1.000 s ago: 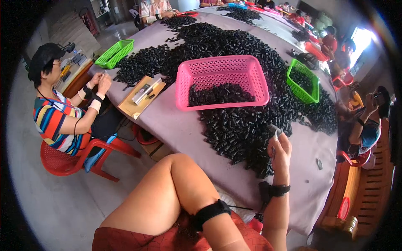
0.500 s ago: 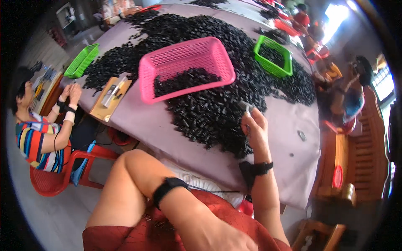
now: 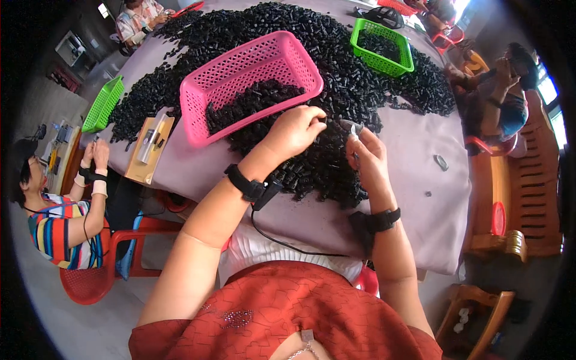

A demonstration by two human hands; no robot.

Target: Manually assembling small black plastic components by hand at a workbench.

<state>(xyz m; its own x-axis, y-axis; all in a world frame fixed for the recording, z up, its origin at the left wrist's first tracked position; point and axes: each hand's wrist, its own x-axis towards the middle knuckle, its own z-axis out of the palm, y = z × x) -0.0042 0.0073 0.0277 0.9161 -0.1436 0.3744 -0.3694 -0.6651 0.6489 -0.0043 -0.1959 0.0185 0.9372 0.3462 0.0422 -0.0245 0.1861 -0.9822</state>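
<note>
Gripping grey tool (image 3: 356, 128) in right hand (image 3: 369, 157) at two o'clock, cannot tell whether pinching anything with left hand (image 3: 293, 133) at twelve, beside pink basket (image 3: 237, 69) at eleven, part-filled, with many black pieces (image 3: 339, 78) left outside.

Small, glossy black cylindrical pieces (image 3: 333, 168) lie loose and jumbled in a broad, thick heap across the bench (image 3: 432, 204), pointing every which way, some resting over others. A small grey object (image 3: 349, 125) is pinched in the right grip (image 3: 370, 159) above the heap, jutting out toward the left; it is too small to tell its exact kind
</note>
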